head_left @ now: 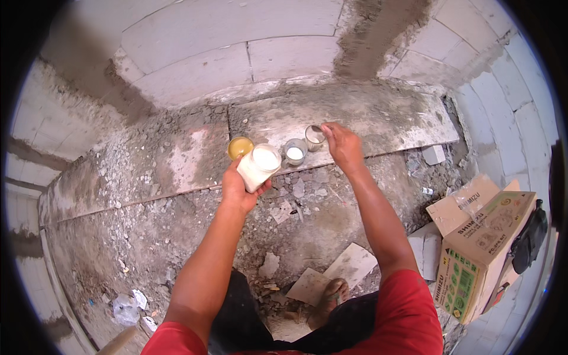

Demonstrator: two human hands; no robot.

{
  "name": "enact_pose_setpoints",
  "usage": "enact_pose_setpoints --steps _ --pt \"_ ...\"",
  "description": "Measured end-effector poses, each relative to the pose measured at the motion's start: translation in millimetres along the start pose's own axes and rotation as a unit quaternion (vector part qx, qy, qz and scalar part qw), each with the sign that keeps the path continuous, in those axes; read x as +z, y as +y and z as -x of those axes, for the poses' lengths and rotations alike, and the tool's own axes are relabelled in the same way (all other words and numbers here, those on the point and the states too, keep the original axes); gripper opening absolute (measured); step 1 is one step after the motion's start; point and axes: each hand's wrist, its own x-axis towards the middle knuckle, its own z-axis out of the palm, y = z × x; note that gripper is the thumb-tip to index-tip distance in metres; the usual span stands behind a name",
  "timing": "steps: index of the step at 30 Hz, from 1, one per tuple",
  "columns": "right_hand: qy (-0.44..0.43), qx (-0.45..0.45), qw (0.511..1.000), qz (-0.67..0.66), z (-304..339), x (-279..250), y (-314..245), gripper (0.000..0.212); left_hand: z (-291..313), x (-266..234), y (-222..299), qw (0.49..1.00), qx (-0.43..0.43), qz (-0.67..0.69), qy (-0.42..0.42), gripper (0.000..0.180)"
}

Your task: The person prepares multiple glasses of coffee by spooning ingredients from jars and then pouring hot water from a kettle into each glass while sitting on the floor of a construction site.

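My left hand [239,188] is wrapped round a clear, squarish jar [255,176] and tilts it slightly. White stuff fills the jar, and its mouth is uncovered. Just right of it, a drinking glass [295,144] stands on the board with some white stuff at its bottom. Further right is a second glass [313,142]. My right hand [344,146] is closed in a pinch at that glass's rim; whether it grips the rim or a small utensil there, I cannot tell. Behind the jar lies a round yellow-gold thing [239,146], either a lid or a shallow cup.
A dusty, long board [378,121] runs along the block wall [296,56]. Rubble covers the ground before it. At right stands an opened cardboard box [482,245] with a black object [528,239] against it. Broken tile pieces [350,264] lie near my legs, a plastic bag [125,309] lower left.
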Motion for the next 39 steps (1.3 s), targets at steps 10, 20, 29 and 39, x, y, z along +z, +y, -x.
enact_pose_setpoints --steps 10,20,29,39 --pt "0.038 0.116 0.95 -0.288 -43 -70 -121 0.021 1 8 -4 0.999 -0.007 -0.042 -0.011 0.038" --pt "-0.043 0.331 0.874 -0.353 -38 -24 -104 0.029 11 14 -2 0.998 -0.009 -0.066 0.01 0.038" --pt "-0.03 0.451 0.753 -0.478 -46 -31 -88 0.028 2 6 -6 0.998 -0.012 -0.058 -0.002 0.039" --pt "0.095 0.456 0.799 -0.38 -42 -44 1 0.028 3 7 -2 0.999 -0.002 -0.042 0.024 0.038"
